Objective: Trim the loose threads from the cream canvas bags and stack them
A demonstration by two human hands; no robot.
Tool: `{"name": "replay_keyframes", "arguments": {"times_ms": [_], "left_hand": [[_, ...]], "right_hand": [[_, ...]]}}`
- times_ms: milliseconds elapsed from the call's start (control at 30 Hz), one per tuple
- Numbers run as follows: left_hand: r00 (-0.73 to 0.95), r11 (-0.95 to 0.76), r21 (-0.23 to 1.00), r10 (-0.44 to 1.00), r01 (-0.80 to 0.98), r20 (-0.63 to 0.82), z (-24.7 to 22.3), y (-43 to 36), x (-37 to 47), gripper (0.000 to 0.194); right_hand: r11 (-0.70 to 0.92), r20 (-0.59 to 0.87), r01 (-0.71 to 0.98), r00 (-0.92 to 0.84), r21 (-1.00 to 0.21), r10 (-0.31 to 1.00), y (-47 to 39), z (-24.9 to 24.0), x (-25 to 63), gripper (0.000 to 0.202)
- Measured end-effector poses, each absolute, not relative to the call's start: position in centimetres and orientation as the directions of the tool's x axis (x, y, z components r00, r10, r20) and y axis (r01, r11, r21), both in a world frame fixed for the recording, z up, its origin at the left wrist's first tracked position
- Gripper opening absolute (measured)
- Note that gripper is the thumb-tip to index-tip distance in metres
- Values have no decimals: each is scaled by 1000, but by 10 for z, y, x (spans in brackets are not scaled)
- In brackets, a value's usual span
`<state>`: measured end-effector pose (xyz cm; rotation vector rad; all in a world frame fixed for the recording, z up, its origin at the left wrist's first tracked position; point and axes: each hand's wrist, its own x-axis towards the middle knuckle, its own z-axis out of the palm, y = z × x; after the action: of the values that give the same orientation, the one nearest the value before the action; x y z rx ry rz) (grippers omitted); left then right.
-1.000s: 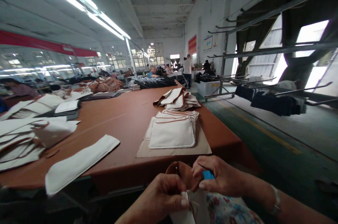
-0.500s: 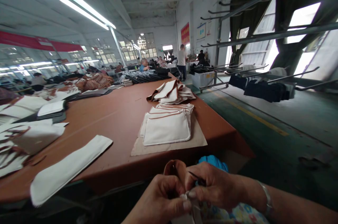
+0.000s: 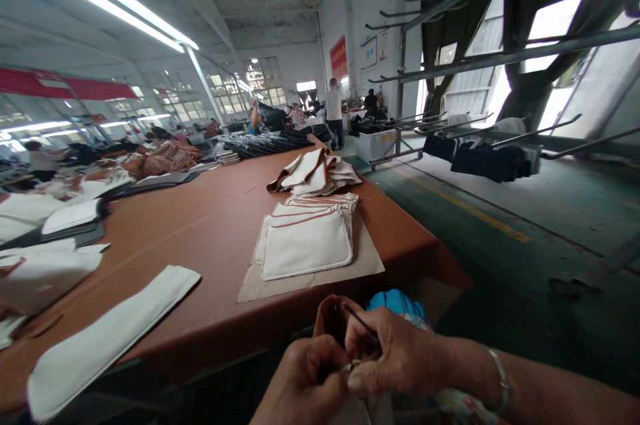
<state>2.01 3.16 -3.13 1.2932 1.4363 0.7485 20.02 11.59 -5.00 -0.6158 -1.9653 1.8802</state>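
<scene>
Low in front of me, my left hand (image 3: 307,375) pinches the edge of a brown-and-white sewn piece (image 3: 331,319). Close against it, my right hand (image 3: 405,351) grips a thin dark pointed tool (image 3: 359,318), its tip angled up and left; the hand hides the tool's kind. The fingertips of both hands meet at the seam of the piece, whose pale lower part (image 3: 367,411) hangs below them. Beyond the hands, white panels with brown edging (image 3: 307,248) lie stacked on a sheet of brown paper (image 3: 369,268). Something bright blue (image 3: 397,303) shows behind my right hand.
The brown-covered table (image 3: 220,231) has its near edge just past my hands. A long white piece (image 3: 110,341) overhangs that edge at left. Folded white-and-brown pieces (image 3: 317,171) lie farther back. A metal rack (image 3: 480,65) and white bin (image 3: 375,146) stand right; a person (image 3: 334,111) stands beyond.
The view has swung slightly right, so the table items sit farther left. Both hands stay at the piece; the dark tool's tip now points up more visibly.
</scene>
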Motion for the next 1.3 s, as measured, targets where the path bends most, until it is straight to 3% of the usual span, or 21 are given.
{"name": "replay_keyframes", "arguments": {"times_ms": [133,233,367,467,567,667,767,867,933,1000,1067,1133,1200,1300], "left_hand": [[22,134,842,985,523,-170,-33,31,24,9],[26,95,797,990,596,-138,-41,33,25,9],[82,199,873,962,446,-261,-47,33,27,16],[89,314,898,930,309,-356,-44,29,29,18],[91,366,919,920,143,-381,-40,26,28,24],[70,319,946,944,62,-323,-43,27,28,48],[98,388,921,919,-38,-382,-51,27,27,55],[112,391,920,915,-22,-387,-52,25,28,53],[114,364,930,923,55,-368,-48,22,29,52],[115,316,936,935,152,-334,-42,20,29,53],[115,236,935,955,265,-274,-36,19,29,56],[135,153,917,967,369,-216,-31,19,28,59],[157,79,885,973,459,-169,-26,19,27,57],[174,-9,818,978,576,-111,-19,16,28,44]], "right_hand": [[95,-87,178,-798,-980,597,113,-42,200,12],[116,-51,165,-760,-979,647,109,-43,200,7],[120,62,23,-750,-992,659,103,-50,203,4],[307,294,-125,-744,-943,600,102,-54,208,4],[597,513,-198,-749,-778,419,104,-57,215,9],[801,633,-228,-741,-553,226,109,-60,220,8],[922,645,-185,-759,-339,85,112,-64,223,16],[965,593,-122,-804,-233,41,110,-64,225,26],[955,607,-129,-792,-268,63,106,-61,226,27],[884,624,-156,-761,-441,177,102,-57,229,25],[657,505,-147,-767,-739,396,101,-52,232,28],[337,259,-76,-800,-939,542,103,-45,234,34],[160,91,-5,-841,-987,534,108,-35,235,36],[197,79,0,-914,-980,397,113,-22,233,24]]}}
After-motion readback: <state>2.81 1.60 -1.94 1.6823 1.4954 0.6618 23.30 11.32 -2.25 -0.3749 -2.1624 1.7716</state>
